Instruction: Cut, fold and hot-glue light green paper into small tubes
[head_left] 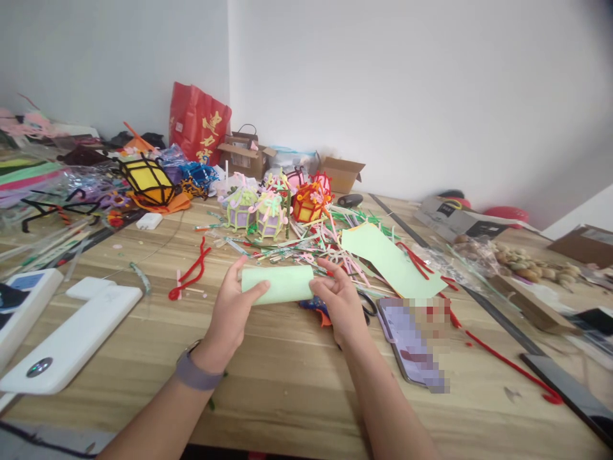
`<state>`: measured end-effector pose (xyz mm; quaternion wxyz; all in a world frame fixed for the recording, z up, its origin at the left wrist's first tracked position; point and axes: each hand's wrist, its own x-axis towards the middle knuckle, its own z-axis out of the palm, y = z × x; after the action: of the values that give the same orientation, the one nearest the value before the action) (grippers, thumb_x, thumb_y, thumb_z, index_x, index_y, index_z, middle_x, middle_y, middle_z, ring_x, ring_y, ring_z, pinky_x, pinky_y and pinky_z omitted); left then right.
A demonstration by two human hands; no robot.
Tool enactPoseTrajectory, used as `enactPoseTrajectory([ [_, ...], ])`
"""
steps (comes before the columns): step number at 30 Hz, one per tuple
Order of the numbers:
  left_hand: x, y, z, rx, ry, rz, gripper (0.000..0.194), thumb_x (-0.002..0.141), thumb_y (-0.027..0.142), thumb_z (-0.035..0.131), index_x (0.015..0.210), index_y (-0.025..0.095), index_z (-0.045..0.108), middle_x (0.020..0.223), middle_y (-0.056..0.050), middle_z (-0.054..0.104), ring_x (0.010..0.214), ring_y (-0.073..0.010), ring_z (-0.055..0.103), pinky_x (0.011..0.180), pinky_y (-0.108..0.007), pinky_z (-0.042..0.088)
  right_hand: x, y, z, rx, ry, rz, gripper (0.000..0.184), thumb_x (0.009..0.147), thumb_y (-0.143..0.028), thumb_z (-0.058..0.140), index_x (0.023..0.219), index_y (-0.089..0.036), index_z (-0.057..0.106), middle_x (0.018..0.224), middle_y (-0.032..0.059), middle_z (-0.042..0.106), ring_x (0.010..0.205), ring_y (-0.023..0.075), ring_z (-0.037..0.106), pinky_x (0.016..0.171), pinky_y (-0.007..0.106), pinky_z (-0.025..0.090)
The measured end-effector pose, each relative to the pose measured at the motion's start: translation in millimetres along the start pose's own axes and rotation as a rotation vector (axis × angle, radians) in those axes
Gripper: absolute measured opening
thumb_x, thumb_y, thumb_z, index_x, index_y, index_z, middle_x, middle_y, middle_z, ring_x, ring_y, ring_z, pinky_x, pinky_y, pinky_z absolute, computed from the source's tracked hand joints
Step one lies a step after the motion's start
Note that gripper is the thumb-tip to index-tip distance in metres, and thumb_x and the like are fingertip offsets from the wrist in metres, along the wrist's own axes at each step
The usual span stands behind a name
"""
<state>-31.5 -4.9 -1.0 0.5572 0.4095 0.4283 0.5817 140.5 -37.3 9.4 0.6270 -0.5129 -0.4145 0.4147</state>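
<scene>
A pale green sheet rolled into a tube [278, 285] is held level above the table, one end in each hand. My left hand [235, 295] grips its left end, thumb across the front. At the right end, the thumb and fingers of my right hand [338, 292] close on the edge. Just behind my right hand, scissors [368, 305] and a blue and orange tool [316, 308] lie partly hidden. More pale green sheets [390, 259] rest on the table to the right. Beyond the tube stand several small pipe-cleaner lanterns [271, 214].
A phone [407, 345] lies right of my right hand, with red pipe cleaners [507, 364] past it. Bent red pipe cleaners [194, 271] are left of the tube. A white power bank [71, 338] sits at the left. Cardboard boxes [341, 174] and a red bag [196, 124] stand behind.
</scene>
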Motion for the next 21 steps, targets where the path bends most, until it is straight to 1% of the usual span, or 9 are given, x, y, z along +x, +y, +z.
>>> enactPoseTrajectory([
  [2, 1.9, -1.7, 0.0, -0.013, 0.012, -0.003, 0.084, 0.063, 0.027, 0.077, 0.14, 0.02, 0.042, 0.113, -0.007, 0.065, 0.101, -0.0217, 0.063, 0.086, -0.032, 0.049, 0.2, 0.1, 0.3, 0.016, -0.016, 0.008, 0.057, 0.064, -0.035, 0.075, 0.116, -0.02, 0.057, 0.066, -0.0027, 0.068, 0.061, 0.0165, 0.06, 0.061, 0.029, 0.045],
  [4, 3.1, -3.3, 0.0, -0.033, 0.016, -0.012, 0.081, 0.063, 0.026, 0.077, 0.137, 0.02, 0.045, 0.117, -0.007, 0.064, 0.104, -0.0218, 0.062, 0.088, -0.033, 0.049, -0.6, -0.1, 0.9, 0.027, -0.03, 0.001, 0.058, 0.065, -0.037, 0.075, 0.118, -0.021, 0.057, 0.068, -0.0026, 0.068, 0.063, 0.0163, 0.061, 0.063, 0.029, 0.046],
  [8, 4.1, -5.9, -0.1, -0.075, -0.014, -0.024, 0.078, 0.06, 0.03, 0.078, 0.132, 0.019, 0.05, 0.123, -0.008, 0.062, 0.109, -0.0223, 0.06, 0.092, -0.033, 0.047, -3.6, -0.9, 2.2, 0.014, -0.024, -0.05, 0.06, 0.065, -0.033, 0.076, 0.12, -0.022, 0.056, 0.072, -0.0037, 0.067, 0.071, 0.0166, 0.062, 0.069, 0.03, 0.048],
  [13, 1.3, -2.7, 0.9, -0.094, -0.063, -0.103, 0.083, 0.055, 0.033, 0.081, 0.13, 0.016, 0.049, 0.12, -0.01, 0.062, 0.112, -0.0235, 0.057, 0.096, -0.034, 0.044, -5.5, -3.4, 3.0, 0.011, -0.012, -0.095, 0.053, 0.068, -0.031, 0.073, 0.117, -0.023, 0.055, 0.07, -0.0049, 0.067, 0.066, 0.0148, 0.06, 0.065, 0.028, 0.047],
  [16, -2.0, 2.2, -3.1, -0.088, -0.102, -0.126, 0.085, 0.058, 0.033, 0.081, 0.134, 0.017, 0.046, 0.115, -0.01, 0.064, 0.11, -0.0241, 0.059, 0.095, -0.036, 0.044, -5.8, -5.8, 3.1, 0.021, -0.015, -0.097, 0.049, 0.068, -0.031, 0.073, 0.114, -0.023, 0.056, 0.07, -0.0048, 0.067, 0.066, 0.0154, 0.06, 0.064, 0.028, 0.046],
  [18, -3.9, 4.1, -10.5, 0.002, -0.101, -0.158, 0.085, 0.064, 0.037, 0.078, 0.138, 0.017, 0.041, 0.108, -0.01, 0.067, 0.106, -0.0248, 0.061, 0.096, -0.039, 0.044, -5.9, -6.7, 3.0, 0.023, 0.011, -0.118, 0.049, 0.068, -0.032, 0.073, 0.113, -0.023, 0.056, 0.07, -0.0044, 0.067, 0.069, 0.0162, 0.061, 0.067, 0.029, 0.047],
  [19, -4.6, 4.4, -15.2, 0.093, -0.07, -0.15, 0.084, 0.068, 0.039, 0.076, 0.14, 0.017, 0.04, 0.106, -0.009, 0.067, 0.106, -0.0254, 0.062, 0.097, -0.041, 0.043, -5.9, -6.7, 3.1, 0.021, 0.029, -0.128, 0.049, 0.068, -0.032, 0.073, 0.113, -0.023, 0.056, 0.07, -0.0041, 0.067, 0.07, 0.0166, 0.061, 0.069, 0.03, 0.047],
  [20, -5.2, 4.6, -20.0, 0.212, -0.015, -0.104, 0.082, 0.07, 0.042, 0.074, 0.141, 0.018, 0.039, 0.105, -0.009, 0.067, 0.107, -0.0264, 0.061, 0.099, -0.043, 0.041, -6.0, -6.4, 3.2, 0.013, 0.043, -0.135, 0.049, 0.068, -0.032, 0.073, 0.113, -0.022, 0.056, 0.07, -0.0036, 0.068, 0.071, 0.017, 0.062, 0.071, 0.031, 0.047],
  [21, -5.8, 5.0, -24.1, 0.341, 0.046, -0.018, 0.077, 0.073, 0.044, 0.071, 0.139, 0.018, 0.042, 0.107, -0.01, 0.065, 0.109, -0.0275, 0.059, 0.101, -0.045, 0.039, -6.2, -5.8, 3.4, -0.002, 0.05, -0.139, 0.048, 0.069, -0.033, 0.073, 0.113, -0.022, 0.056, 0.071, -0.0031, 0.069, 0.071, 0.0172, 0.062, 0.071, 0.031, 0.047],
])
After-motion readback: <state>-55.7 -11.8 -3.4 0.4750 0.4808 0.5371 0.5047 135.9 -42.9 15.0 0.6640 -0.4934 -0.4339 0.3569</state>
